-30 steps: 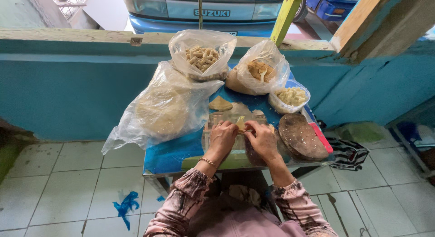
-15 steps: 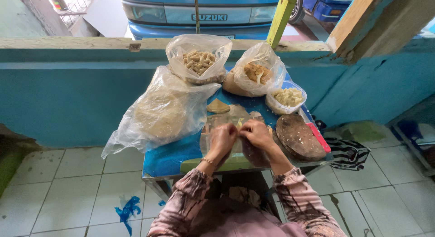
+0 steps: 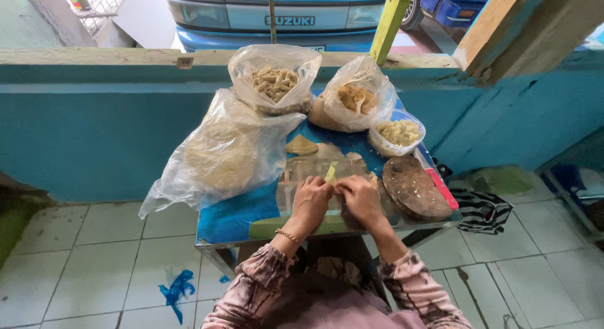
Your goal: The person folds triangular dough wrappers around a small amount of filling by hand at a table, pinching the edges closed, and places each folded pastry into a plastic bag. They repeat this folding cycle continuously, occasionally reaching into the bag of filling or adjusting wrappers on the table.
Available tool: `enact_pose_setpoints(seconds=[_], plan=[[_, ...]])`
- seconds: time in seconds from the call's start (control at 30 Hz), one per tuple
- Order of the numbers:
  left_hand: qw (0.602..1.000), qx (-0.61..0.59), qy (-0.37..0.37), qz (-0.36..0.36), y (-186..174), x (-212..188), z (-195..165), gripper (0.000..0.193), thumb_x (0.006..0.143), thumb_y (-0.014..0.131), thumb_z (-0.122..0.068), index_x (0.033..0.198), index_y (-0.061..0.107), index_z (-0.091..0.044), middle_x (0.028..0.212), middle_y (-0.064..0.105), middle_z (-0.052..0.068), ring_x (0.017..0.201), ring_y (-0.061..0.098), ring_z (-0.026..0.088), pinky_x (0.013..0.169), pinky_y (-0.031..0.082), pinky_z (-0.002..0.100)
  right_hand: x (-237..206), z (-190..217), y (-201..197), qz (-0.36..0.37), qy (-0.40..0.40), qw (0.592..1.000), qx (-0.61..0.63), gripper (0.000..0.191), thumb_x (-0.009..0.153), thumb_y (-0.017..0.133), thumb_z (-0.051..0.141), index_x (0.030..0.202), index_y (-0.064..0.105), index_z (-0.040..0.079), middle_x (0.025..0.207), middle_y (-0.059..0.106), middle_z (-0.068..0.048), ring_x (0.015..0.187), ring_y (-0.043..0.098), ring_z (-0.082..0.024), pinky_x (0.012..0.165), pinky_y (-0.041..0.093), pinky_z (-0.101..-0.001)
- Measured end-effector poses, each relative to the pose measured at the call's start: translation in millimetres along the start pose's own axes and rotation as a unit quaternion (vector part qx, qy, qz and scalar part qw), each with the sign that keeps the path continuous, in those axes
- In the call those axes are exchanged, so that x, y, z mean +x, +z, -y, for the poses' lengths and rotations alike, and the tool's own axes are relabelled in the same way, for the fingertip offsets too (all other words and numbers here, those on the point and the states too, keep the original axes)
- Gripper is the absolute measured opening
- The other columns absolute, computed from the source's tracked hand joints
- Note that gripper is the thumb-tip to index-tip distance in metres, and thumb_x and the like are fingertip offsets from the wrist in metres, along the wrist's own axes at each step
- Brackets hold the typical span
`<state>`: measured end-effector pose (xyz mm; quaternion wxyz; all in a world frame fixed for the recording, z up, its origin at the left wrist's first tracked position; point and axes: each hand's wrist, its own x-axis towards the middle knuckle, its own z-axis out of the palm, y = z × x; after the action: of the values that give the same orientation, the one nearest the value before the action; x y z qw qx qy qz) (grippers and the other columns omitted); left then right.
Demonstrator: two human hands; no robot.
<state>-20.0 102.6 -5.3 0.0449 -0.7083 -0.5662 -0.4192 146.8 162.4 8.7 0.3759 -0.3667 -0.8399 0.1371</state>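
A small blue-topped metal table (image 3: 233, 219) carries a large clear plastic bag of pale flat rounds (image 3: 217, 153) at its left edge, three smaller open bags of pieces along the far edge, and a round dark wooden board (image 3: 412, 187) at the right. Near the front edge, the left hand (image 3: 313, 200) and right hand (image 3: 360, 200) together pinch a small pale yellow wrapper strip (image 3: 331, 173). It looks light, soft and tearable, best held by its lower end; its long axis points up and away.
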Motion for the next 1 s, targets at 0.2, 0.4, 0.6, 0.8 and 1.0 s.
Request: enact_pose_setpoints(seconds=[0.2, 0.4, 0.6, 0.8, 1.0], plan=[[0.990, -0.091, -0.100, 0.048, -2.6, 18.0, 15.2, 0.006, 0.079, 0.075, -0.020, 0.080, 0.080, -0.016, 0.085, 0.069, 0.010, 0.086, 0.068, 0.033, 0.078, 0.053, 0.044, -13.8, 30.9, -8.7, -0.036, -0.058, 0.995, -0.068, 0.014, 0.084, 0.074, 0.018, 0.095, 0.078, 0.010, 0.095, 0.075, -0.006, 0.088, 0.068, -0.029, 0.079, 0.053, -0.0407], [0.988, -0.133, -0.079, -0.013, 0.7, 7.2, 11.3, 0.010, 0.087, 0.069, -0.016, 0.094, 0.074, -0.011, 0.090, 0.070, 0.009, 0.087, 0.069, 0.031, 0.080, 0.053, 0.044, 13.4, 7.5, -5.1, 0.040, 0.019, 0.998, -0.035, 0.013, 0.084, 0.077, 0.022, 0.090, 0.080, 0.012, 0.090, 0.070, -0.010, 0.087, 0.068, -0.030, 0.077, 0.053, -0.0411], [0.999, -0.030, -0.009, 0.022, -0.5, 6.2, 9.1, 0.004, 0.086, 0.071, -0.014, 0.085, 0.074, -0.012, 0.089, 0.067, 0.009, 0.094, 0.062, 0.031, 0.083, 0.049, 0.045, 15.4, -1.2, -12.9, 0.072, 0.051, 0.995, 0.035, 0.016, 0.087, 0.073, 0.019, 0.100, 0.076, 0.010, 0.093, 0.075, -0.009, 0.088, 0.073, -0.029, 0.076, 0.056, -0.0394], [0.995, -0.096, -0.035, 0.008, -5.2, 7.5, 10.0, 0.003, 0.085, 0.072, -0.013, 0.084, 0.074, -0.012, 0.089, 0.069, 0.009, 0.095, 0.064, 0.033, 0.084, 0.051, 0.044, -8.6, 11.3, -21.9, 0.019, 0.137, 0.989, 0.054, 0.020, 0.083, 0.075, 0.016, 0.102, 0.076, 0.010, 0.092, 0.077, -0.009, 0.081, 0.075, -0.025, 0.074, 0.058, -0.0350], [0.995, -0.096, -0.039, 0.015, -6.5, 8.4, 9.9, 0.003, 0.082, 0.074, -0.013, 0.085, 0.075, -0.012, 0.086, 0.069, 0.010, 0.091, 0.065, 0.034, 0.082, 0.051, 0.045, -6.8, 21.4, -11.8, -0.014, 0.028, 0.999, 0.000, 0.020, 0.080, 0.079, 0.017, 0.100, 0.079, 0.012, 0.095, 0.078, -0.006, 0.089, 0.071, -0.025, 0.076, 0.056, -0.0359]])
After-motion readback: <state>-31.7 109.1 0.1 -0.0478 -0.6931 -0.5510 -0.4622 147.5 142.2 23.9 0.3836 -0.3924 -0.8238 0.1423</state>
